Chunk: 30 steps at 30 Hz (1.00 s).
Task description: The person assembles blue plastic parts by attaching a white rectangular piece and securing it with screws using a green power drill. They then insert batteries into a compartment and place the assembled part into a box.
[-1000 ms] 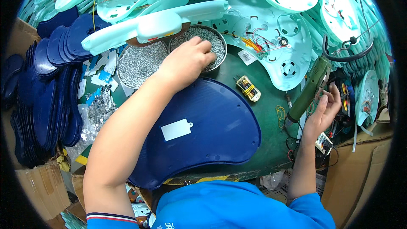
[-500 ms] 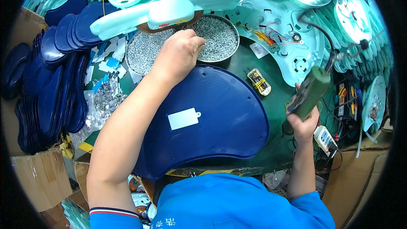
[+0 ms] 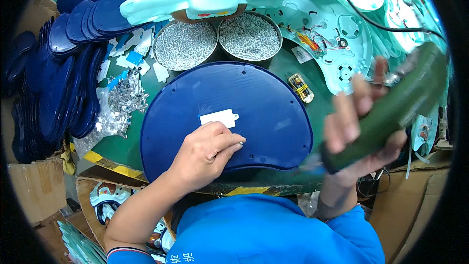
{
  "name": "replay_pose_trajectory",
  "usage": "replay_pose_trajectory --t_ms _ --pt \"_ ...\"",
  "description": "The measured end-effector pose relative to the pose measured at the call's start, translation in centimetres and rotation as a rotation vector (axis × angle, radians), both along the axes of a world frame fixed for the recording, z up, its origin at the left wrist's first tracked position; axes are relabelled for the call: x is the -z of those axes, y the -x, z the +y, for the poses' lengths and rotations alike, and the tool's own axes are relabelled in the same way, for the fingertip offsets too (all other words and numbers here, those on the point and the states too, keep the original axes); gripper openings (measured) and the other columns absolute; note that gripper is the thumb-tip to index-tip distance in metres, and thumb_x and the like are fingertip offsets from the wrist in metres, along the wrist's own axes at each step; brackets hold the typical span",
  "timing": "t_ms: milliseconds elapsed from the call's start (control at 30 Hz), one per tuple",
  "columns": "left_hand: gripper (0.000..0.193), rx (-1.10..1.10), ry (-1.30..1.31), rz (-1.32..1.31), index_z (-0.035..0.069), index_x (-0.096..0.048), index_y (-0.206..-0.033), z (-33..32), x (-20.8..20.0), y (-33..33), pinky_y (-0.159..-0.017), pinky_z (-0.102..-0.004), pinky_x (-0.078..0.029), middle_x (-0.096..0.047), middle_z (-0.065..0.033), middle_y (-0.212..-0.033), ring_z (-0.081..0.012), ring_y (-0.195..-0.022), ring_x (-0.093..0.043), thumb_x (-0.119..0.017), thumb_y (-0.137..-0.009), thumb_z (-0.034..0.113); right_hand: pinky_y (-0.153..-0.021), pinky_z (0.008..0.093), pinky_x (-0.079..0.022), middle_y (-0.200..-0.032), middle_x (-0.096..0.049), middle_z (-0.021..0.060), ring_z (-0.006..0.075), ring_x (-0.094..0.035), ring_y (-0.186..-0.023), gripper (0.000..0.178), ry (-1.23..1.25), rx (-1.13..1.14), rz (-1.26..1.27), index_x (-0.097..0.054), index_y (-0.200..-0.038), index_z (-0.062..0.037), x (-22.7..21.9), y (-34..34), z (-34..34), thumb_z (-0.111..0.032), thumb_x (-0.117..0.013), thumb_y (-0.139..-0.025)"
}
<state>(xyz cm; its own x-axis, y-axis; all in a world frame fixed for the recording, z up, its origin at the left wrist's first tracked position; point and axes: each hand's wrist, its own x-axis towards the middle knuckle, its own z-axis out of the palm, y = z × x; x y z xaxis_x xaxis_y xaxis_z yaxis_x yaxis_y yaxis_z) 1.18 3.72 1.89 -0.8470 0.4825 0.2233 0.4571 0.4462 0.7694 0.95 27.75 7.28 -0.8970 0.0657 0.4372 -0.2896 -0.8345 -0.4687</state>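
Over the front part of a dark blue curved panel [image 3: 273, 117], my left hand [image 3: 207, 154] is closed in a pinch. A tiny shiny piece, apparently a screw [image 3: 242, 143], pokes out at its fingertips. Just beyond the fingers lies a white tabbed cover [image 3: 218, 118] on the panel. My right hand [image 3: 361, 122] grips a green electric screwdriver [image 3: 398, 105], held up off the table at the right and smeared by motion. Two round tins of small silvery screws, a left tin [image 3: 185, 45] and a right tin [image 3: 250, 35], stand behind the panel.
Stacked dark blue panels [image 3: 63, 78] fill the left, beside a plastic bag of small metal parts [image 3: 124, 100]. A turquoise shell [image 3: 210, 2] overhangs the tins. Another wired shell [image 3: 337, 34] lies far right. A small yellow-banded device [image 3: 300, 88] sits by the panel.
My left hand has come from the tins back to the panel's front, pinching a small piece. The right hand has raised the electric screwdriver and brought it nearer. The panel has shifted slightly.
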Motion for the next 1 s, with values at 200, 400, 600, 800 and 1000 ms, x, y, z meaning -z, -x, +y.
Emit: replay_pose_trajectory --t_ms 200,400,600,800,1000 --pt "0.012 -0.031 -0.029 0.002 0.003 -0.075 -0.095 -1.1 -0.3 -1.5 -0.069 -0.0359 -0.054 -0.065 -0.0097 -0.080 -0.0260 -0.077 -0.065 -0.075 -0.084 0.000 -0.070 0.0407 -0.058 -0.080 -0.061 0.0143 0.0270 -0.064 -0.074 0.099 -0.274 -0.203 0.065 -0.031 -0.146 0.0034 0.6 0.3 -3.9 -0.066 -0.067 -0.086" --pt "0.014 -0.047 -0.087 -0.040 0.003 -0.075 -0.097 -2.0 0.2 -1.9 -0.067 -0.0347 -0.053 -0.066 -0.0099 -0.080 -0.0248 -0.075 -0.065 -0.074 -0.083 -0.001 -0.070 0.0388 -0.060 -0.080 -0.063 0.0155 0.0265 -0.065 -0.074 0.115 -0.292 0.011 0.219 -0.036 -0.139 0.0103 1.1 -0.1 -5.7 -0.075 -0.074 -0.072" --pt "0.013 -0.047 -0.151 -0.101 0.003 -0.075 -0.096 -2.0 -0.2 -2.0 -0.068 -0.0355 -0.053 -0.065 -0.0095 -0.080 -0.0252 -0.075 -0.064 -0.072 -0.085 -0.001 -0.067 0.0383 -0.059 -0.079 -0.062 0.0133 0.0249 -0.065 -0.071 0.110 -0.353 0.041 0.205 -0.035 -0.141 0.0052 0.9 -0.4 -5.6 -0.077 -0.069 -0.076" --pt "0.015 -0.036 -0.145 -0.073 0.004 -0.076 -0.098 -2.0 0.1 -1.9 -0.064 -0.0312 -0.051 -0.067 -0.0102 -0.081 -0.0216 -0.072 -0.066 -0.073 -0.085 -0.002 -0.064 0.0371 -0.059 -0.078 -0.061 0.0109 0.0230 -0.064 -0.069 0.106 -0.389 0.065 0.208 -0.035 -0.143 0.0003 0.7 -0.5 -5.2 -0.079 -0.064 -0.079" --pt "0.014 -0.024 -0.207 -0.194 0.003 -0.076 -0.098 -2.0 -0.1 -2.1 -0.066 -0.0317 -0.052 -0.069 -0.0095 -0.083 -0.0208 -0.074 -0.066 -0.073 -0.085 -0.002 -0.062 0.0364 -0.059 -0.078 -0.061 0.0095 0.0223 -0.064 -0.068 0.103 -0.394 0.056 0.237 -0.034 -0.143 -0.0010 0.4 -0.5 -5.3 -0.078 -0.063 -0.081"
